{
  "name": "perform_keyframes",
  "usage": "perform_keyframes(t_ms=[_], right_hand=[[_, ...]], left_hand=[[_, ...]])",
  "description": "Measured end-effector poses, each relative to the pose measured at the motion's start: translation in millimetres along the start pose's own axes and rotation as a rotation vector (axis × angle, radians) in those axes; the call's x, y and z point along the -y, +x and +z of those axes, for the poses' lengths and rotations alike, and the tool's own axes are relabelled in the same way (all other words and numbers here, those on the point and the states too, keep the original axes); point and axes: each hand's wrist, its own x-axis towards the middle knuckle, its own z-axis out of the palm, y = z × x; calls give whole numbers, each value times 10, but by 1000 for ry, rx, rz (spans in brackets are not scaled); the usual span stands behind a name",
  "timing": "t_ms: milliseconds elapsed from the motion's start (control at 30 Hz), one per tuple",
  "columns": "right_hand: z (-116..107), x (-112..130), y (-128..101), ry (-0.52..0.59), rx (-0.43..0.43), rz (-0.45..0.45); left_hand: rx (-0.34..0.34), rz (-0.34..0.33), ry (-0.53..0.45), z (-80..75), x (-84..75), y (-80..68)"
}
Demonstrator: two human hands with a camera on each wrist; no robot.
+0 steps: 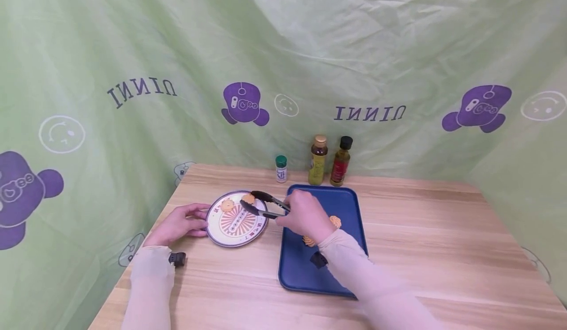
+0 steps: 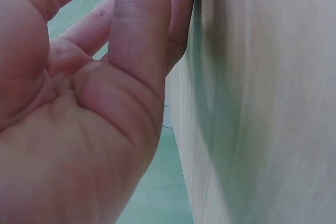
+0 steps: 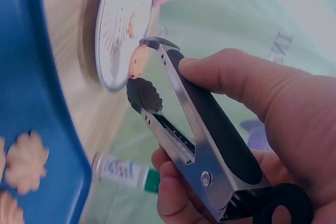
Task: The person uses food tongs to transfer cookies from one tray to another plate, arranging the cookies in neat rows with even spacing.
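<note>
My left hand point(image 1: 182, 223) holds the left rim of a round plate point(image 1: 213, 229) with a blue edge and red sunburst print. In the left wrist view its palm and bent fingers point(image 2: 140, 30) show close over the tabletop; the plate contact is hidden. My right hand point(image 1: 306, 215) grips black-tipped metal tongs point(image 1: 269, 214) above the blue tray, reaching left over the plate. The tongs' tips stand apart, one on either side of a butter cookie point(image 3: 138, 60) at the plate's far right side. A second cookie point(image 1: 227, 205) lies to its left on the plate.
A blue tray point(image 1: 292, 271) lies right of the plate, bearing several piped cookies point(image 3: 27, 162) partly hidden by my right arm. Behind stand a green-capped shaker point(image 1: 281, 169), a yellow-labelled bottle point(image 1: 316, 165) and a red-labelled bottle point(image 1: 340, 165). A green curtain point(image 1: 381, 49) hangs behind the table.
</note>
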Motion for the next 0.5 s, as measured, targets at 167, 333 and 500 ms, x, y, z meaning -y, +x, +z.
perform_keyframes(t_ms=[167, 333, 500], right_hand=[[149, 134, 47, -54, -17, -53], [251, 166, 83, -96, -49, -70], [295, 167, 92, -117, -54, -73]], left_hand=[[2, -10, -10, 10, 23, 15], [-7, -10, -5, 14, 41, 21], [-8, -4, 10, -4, 40, 40]])
